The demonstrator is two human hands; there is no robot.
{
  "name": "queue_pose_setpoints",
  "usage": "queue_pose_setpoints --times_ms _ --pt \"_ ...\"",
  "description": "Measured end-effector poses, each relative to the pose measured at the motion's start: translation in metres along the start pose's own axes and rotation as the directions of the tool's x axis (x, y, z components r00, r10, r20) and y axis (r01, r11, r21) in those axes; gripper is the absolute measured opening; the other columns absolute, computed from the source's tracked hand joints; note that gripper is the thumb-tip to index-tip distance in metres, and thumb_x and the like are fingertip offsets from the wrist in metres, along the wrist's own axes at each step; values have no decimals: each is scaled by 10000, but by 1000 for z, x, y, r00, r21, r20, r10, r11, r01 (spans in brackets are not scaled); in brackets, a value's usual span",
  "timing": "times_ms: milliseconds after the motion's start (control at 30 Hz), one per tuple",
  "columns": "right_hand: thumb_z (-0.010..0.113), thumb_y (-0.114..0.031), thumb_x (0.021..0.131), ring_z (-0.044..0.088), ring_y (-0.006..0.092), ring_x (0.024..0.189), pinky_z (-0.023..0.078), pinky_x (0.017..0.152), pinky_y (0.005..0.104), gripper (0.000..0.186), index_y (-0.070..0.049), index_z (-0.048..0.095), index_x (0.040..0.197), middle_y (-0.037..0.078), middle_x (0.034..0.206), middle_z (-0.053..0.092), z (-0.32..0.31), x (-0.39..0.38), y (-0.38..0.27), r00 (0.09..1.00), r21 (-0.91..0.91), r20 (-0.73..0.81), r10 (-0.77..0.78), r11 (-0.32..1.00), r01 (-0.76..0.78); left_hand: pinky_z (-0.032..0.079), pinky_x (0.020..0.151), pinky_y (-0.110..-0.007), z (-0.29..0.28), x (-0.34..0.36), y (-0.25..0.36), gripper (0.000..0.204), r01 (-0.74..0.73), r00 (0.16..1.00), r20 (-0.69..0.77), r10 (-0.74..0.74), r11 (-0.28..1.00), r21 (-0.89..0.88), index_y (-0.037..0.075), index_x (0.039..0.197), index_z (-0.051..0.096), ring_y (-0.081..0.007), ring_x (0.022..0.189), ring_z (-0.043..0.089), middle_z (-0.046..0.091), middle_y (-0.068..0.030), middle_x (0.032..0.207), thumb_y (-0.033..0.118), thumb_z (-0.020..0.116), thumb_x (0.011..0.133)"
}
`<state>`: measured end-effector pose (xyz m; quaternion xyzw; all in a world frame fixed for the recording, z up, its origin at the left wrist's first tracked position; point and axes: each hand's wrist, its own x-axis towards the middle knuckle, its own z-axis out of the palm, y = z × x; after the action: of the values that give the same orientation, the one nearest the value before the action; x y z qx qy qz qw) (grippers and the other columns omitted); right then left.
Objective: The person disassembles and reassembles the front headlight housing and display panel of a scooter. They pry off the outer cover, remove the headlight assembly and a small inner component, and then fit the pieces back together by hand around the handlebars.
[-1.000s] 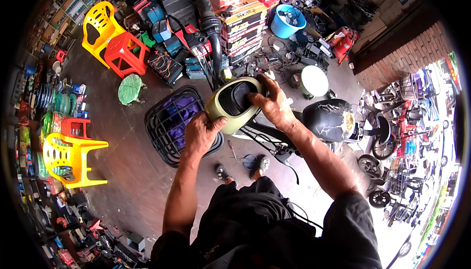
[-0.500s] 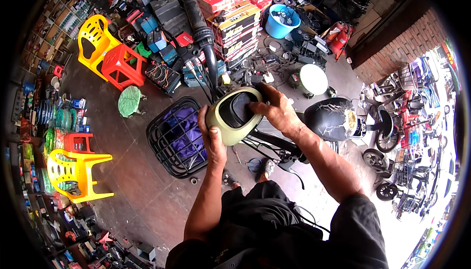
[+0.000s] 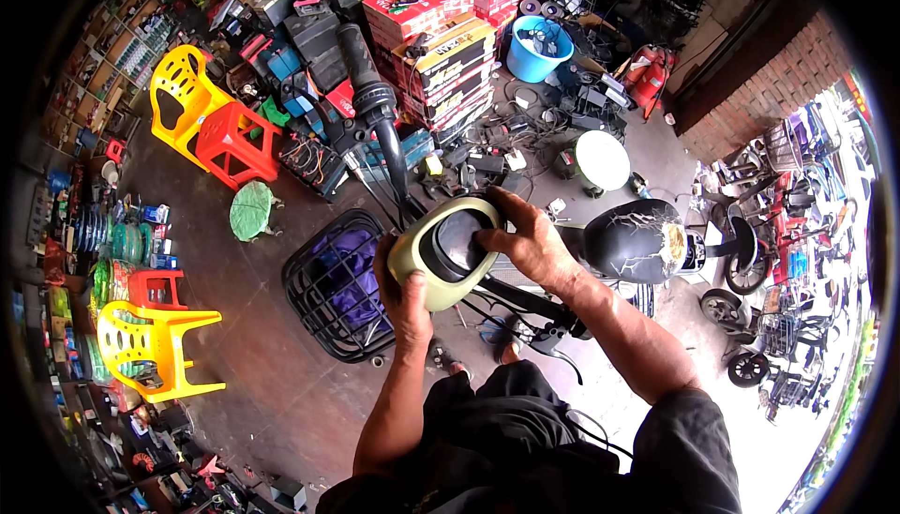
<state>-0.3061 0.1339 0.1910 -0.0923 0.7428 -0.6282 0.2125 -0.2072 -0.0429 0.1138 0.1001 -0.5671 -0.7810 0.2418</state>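
A pale green oval plastic housing [image 3: 441,284] with a black inner panel [image 3: 453,240] sits among the cables at the middle of a two-wheeler's handlebar [image 3: 394,148]. My left hand [image 3: 405,298] grips the housing's lower left side, thumb upright against it. My right hand [image 3: 532,240] wraps round the upper right side, its thumb reaching onto the black panel. Just left is a black wire basket [image 3: 323,303] holding purple cloth [image 3: 342,256]. The cracked black seat [image 3: 628,237] lies to the right, and a brake lever [image 3: 562,355] hangs below my right forearm.
Yellow chairs [image 3: 155,355], red stools [image 3: 230,139] and a green-covered stool [image 3: 251,209] stand left. Stacked boxes [image 3: 441,73], a blue bucket [image 3: 539,64], cables, a white round stool [image 3: 602,159] and red extinguishers [image 3: 647,78] lie beyond. Parked two-wheelers [image 3: 750,270] line the right; crowded shelving [image 3: 112,64] the left.
The housing and both hands have shifted down in the picture, further than the surroundings. My left hand has turned more upright against the housing's side; both hands still hold it.
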Motion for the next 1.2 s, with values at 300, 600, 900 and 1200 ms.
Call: queue_pose_setpoints --times_ms 300,600,900,1200 --pt "728 -199 818 626 219 1115 451 1005 322 640 91 504 1342 213 1211 656 -8 8 -8 999 -135 24 -21 991 24 348 1060 -385 0 4 7 768 59 998 -23 -59 998 5 13 1408 392 -239 1223 443 460 -124 1337 435 700 845" --pt "721 -118 848 602 189 1117 462 994 304 578 107 508 1337 194 1241 644 -6 8 -6 999 66 23 45 997 -47 358 1018 -365 4 6 9 686 43 999 -2 -43 998 35 18 1359 430 -201 1150 457 470 -100 1253 406 700 861" --pt "693 -93 888 606 141 1059 474 953 284 483 82 553 1316 137 1165 678 0 5 -10 996 40 -61 61 997 -58 372 1012 -374 6 3 3 694 -11 1000 -6 11 998 67 28 1349 427 -210 1152 461 433 -103 1246 374 735 832" --pt "601 -186 939 617 239 1161 476 976 315 515 89 491 1361 262 1249 627 9 2 -4 997 -303 -78 -24 953 -1 313 1126 -476 -21 -7 -8 1322 -387 916 284 284 812 437 44 1531 39 -349 1320 408 319 -228 1447 627 829 644"
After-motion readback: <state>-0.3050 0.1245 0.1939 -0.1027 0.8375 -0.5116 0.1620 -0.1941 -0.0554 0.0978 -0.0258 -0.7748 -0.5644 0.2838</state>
